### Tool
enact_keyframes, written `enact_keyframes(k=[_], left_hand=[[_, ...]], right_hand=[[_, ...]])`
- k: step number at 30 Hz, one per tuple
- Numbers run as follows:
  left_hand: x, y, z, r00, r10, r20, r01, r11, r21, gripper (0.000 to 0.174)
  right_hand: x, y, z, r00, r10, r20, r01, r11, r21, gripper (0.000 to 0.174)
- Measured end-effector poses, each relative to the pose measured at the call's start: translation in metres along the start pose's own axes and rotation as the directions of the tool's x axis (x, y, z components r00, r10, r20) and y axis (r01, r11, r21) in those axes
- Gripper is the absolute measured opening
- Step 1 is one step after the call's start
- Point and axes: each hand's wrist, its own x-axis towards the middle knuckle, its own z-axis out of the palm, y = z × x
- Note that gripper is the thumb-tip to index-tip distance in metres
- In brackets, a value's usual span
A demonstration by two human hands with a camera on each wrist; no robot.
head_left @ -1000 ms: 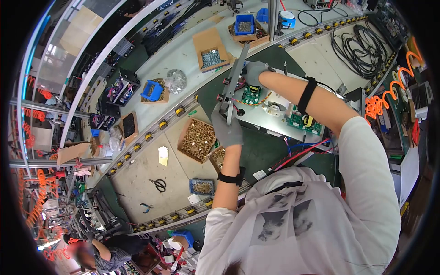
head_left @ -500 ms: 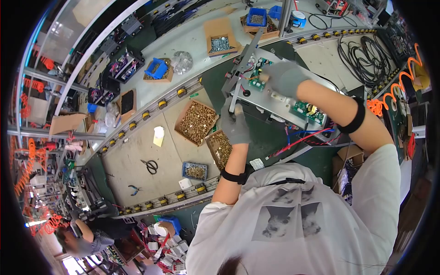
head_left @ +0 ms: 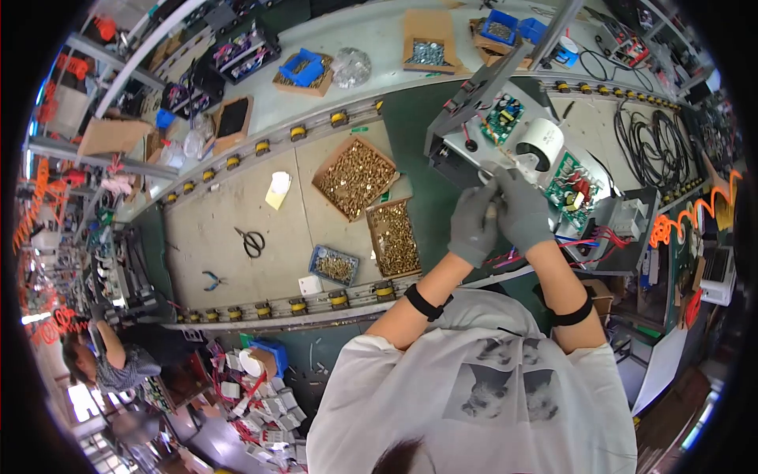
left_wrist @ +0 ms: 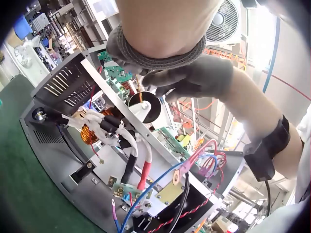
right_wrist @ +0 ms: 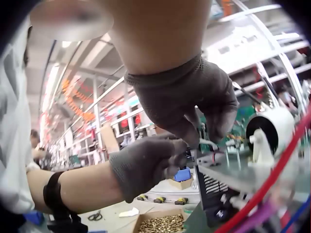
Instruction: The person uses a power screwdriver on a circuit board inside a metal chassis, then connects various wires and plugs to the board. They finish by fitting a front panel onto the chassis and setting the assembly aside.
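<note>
Both grey-gloved hands meet at the near edge of an electronics unit's metal chassis point(head_left: 458, 144). My right hand point(head_left: 523, 213) has its fingers curled and pinches a small whitish tube-like piece point(right_wrist: 209, 143). Beside it, my left hand point(head_left: 474, 227) has bent fingers close to the right fingertips; I cannot tell whether it grips the same piece. On the chassis are green circuit boards point(head_left: 570, 189) and a white cylinder point(head_left: 543, 136). A dark grey end panel point(head_left: 485, 83) stands at its left end. Below the deck, the left wrist view shows a copper coil point(left_wrist: 88, 135) and white-sleeved cables point(left_wrist: 127, 135).
Boxes of brass fasteners point(head_left: 355, 178) and a smaller blue tray point(head_left: 334, 265) lie left of the unit, with scissors point(head_left: 251, 242) and pliers point(head_left: 213, 280) farther left. Red and blue wires point(head_left: 580, 241) trail at the near right. Black cable point(head_left: 647, 150) lies coiled beyond.
My left hand has let go of the end panel and moved to the chassis's near edge. The right hand has drawn back from over the boards to join it. The head view has shifted.
</note>
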Motion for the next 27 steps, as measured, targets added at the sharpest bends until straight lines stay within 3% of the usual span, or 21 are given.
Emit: enact_keyframes(k=[2, 4, 6, 8, 9, 11, 13, 14, 16, 17, 18, 19, 20, 21, 22, 23, 25, 26, 27], left_hand=[[-0.002, -0.006, -0.005, 0.997, 0.072, 0.015, -0.071, 0.996, -0.051, 0.024], [-0.011, -0.029, -0.003, 1.000, 0.013, -0.017, -0.014, 1.000, -0.028, 0.022], [-0.019, -0.065, 0.009, 0.966, -0.213, -0.146, 0.203, 0.975, -0.086, 0.021], [-0.013, -0.109, 0.026, 0.935, -0.330, -0.130, 0.342, 0.936, 0.080, 0.020], [-0.015, -0.135, 0.032, 0.898, -0.426, -0.114, 0.439, 0.884, 0.160, 0.021], [-0.006, -0.153, 0.043, 0.888, -0.458, -0.037, 0.457, 0.873, 0.170, 0.022], [0.005, -0.165, 0.060, 0.938, -0.343, -0.042, 0.346, 0.926, 0.149, 0.022], [0.012, -0.171, 0.066, 0.931, -0.362, -0.047, 0.365, 0.921, 0.137, 0.022], [0.030, -0.173, 0.075, 0.989, -0.004, 0.148, -0.011, 0.994, 0.105, 0.022], [0.039, -0.169, 0.083, 0.990, -0.010, 0.141, -0.003, 0.996, 0.093, 0.022], [0.046, -0.163, 0.090, 0.946, -0.284, 0.158, 0.289, 0.957, -0.009, 0.024], [0.051, -0.158, 0.095, 0.822, -0.530, 0.206, 0.557, 0.825, -0.101, 0.026], [0.057, -0.158, 0.095, 0.822, -0.529, 0.209, 0.557, 0.823, -0.108, 0.026], [0.063, -0.158, 0.096, 0.847, -0.456, 0.273, 0.422, 0.889, 0.178, 0.027], [0.069, -0.159, 0.099, 0.848, -0.396, 0.353, 0.226, 0.871, 0.436, 0.028], [0.072, -0.167, 0.106, 0.851, -0.390, 0.353, 0.223, 0.875, 0.430, 0.028], [0.069, -0.191, 0.127, 0.827, -0.183, 0.531, -0.154, 0.835, 0.528, 0.029], [0.066, -0.207, 0.144, 0.827, -0.178, 0.533, -0.157, 0.838, 0.523, 0.029], [0.061, -0.226, 0.165, 0.808, -0.278, 0.520, 0.054, 0.913, 0.404, 0.027]], right_hand=[[0.002, 0.022, 0.018, 0.998, -0.020, -0.062, 0.022, 0.999, 0.025, 0.032], [0.003, 0.035, 0.018, 0.986, -0.090, -0.138, 0.067, 0.984, -0.162, 0.028], [0.011, 0.035, 0.004, 0.960, -0.195, -0.203, 0.103, 0.914, -0.392, 0.025], [0.017, 0.029, -0.001, 0.916, -0.301, -0.265, 0.097, 0.807, -0.582, 0.019], [0.025, 0.035, 0.005, 0.926, -0.315, -0.208, 0.160, 0.827, -0.539, 0.016], [0.028, 0.037, 0.005, 0.932, -0.307, -0.194, 0.158, 0.824, -0.544, 0.013], [0.029, 0.047, 0.014, 0.918, -0.349, -0.189, 0.207, 0.827, -0.523, 0.014], [0.029, 0.050, 0.016, 0.909, -0.377, -0.175, 0.234, 0.811, -0.536, 0.015], [0.029, 0.048, 0.019, 0.921, -0.377, -0.102, 0.244, 0.759, -0.603, 0.016], [0.030, 0.049, 0.020, 0.923, -0.373, -0.099, 0.251, 0.776, -0.579, 0.017], [0.031, 0.051, 0.021, 0.925, -0.366, -0.101, 0.254, 0.793, -0.554, 0.018], [0.030, 0.053, 0.021, 0.935, -0.340, -0.105, 0.230, 0.803, -0.550, 0.019], [0.030, 0.052, 0.021, 0.935, -0.340, -0.102, 0.229, 0.798, -0.557, 0.019], [0.031, 0.049, 0.020, 0.934, -0.343, -0.097, 0.238, 0.803, -0.546, 0.019], [0.032, 0.047, 0.020, 0.933, -0.347, -0.093, 0.247, 0.808, -0.535, 0.019], [0.033, 0.046, 0.021, 0.923, -0.370, -0.101, 0.268, 0.810, -0.522, 0.017], [0.034, 0.046, 0.022, 0.925, -0.367, -0.096, 0.266, 0.808, -0.526, 0.017], [0.033, 0.047, 0.022, 0.927, -0.363, -0.093, 0.264, 0.810, -0.523, 0.016], [0.033, 0.049, 0.023, 0.926, -0.361, -0.113, 0.253, 0.814, -0.523, 0.015]])
